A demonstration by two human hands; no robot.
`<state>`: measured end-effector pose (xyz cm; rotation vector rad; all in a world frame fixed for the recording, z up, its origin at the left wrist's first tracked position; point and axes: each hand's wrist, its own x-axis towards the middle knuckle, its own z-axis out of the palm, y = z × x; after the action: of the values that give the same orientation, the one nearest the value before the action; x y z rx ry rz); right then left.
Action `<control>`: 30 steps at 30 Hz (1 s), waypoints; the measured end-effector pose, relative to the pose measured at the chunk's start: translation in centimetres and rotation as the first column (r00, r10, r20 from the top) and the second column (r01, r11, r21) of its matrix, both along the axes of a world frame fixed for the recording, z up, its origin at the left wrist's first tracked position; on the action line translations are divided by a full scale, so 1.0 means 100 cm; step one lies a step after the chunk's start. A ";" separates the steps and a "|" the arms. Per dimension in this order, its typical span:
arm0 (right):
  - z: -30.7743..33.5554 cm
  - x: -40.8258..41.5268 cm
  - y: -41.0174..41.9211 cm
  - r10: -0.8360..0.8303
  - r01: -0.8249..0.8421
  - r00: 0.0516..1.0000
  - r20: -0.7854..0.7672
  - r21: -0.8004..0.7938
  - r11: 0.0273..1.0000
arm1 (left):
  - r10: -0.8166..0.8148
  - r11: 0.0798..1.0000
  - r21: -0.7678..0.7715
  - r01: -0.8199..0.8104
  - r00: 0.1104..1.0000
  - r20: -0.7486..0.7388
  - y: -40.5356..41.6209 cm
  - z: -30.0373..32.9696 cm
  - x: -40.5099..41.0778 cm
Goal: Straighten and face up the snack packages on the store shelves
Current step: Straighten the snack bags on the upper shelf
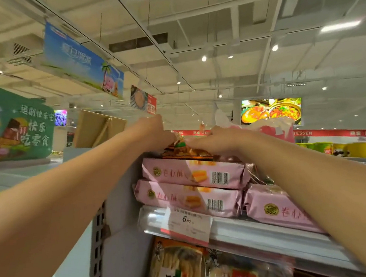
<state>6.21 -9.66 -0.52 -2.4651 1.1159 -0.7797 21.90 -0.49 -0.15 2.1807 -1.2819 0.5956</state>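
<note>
While both hands, left (154,130) and right (214,140), grip the orange pack (184,152) atop the pink stack (193,182) at frame centre, squaring it seems underway; next, align its front.

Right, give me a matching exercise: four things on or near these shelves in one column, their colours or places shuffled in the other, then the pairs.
Things:
1. stacked packs
2. price tag
3. dark pack
4. hanging sign

Descriptions:
A. green, far left
B. under both hands, on top of the stack
C. pink, with barcodes
D. clipped to the shelf edge

Pairs: 1-C, 2-D, 3-B, 4-A
</note>
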 end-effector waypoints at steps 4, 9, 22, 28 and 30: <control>-0.003 0.005 -0.006 0.000 -0.004 0.995 0.096 0.042 0.999 | 0.016 0.995 0.094 -0.016 1.000 0.007 0.004 0.003 -0.004; -0.003 0.000 -0.009 0.071 -0.086 0.978 0.195 0.070 0.994 | -0.052 0.985 0.155 0.071 0.991 -0.125 0.010 0.012 -0.010; -0.004 -0.047 0.004 0.204 -0.138 0.872 0.444 -0.176 0.975 | -0.455 0.801 -0.506 0.321 0.875 -0.166 0.009 -0.009 -0.031; -0.008 -0.122 0.026 0.239 -0.068 0.849 0.471 -0.351 0.934 | -0.771 0.574 -0.623 0.532 0.607 -0.191 0.008 -0.009 -0.094; -0.015 -0.152 0.037 0.186 0.023 0.869 0.459 -0.413 0.910 | -0.849 0.465 -0.640 0.612 0.513 -0.126 0.004 -0.014 -0.124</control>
<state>-8.94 -5.95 -2.01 -2.3775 0.6987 -1.6417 9.52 -0.08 -1.56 0.9917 -1.4402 0.0327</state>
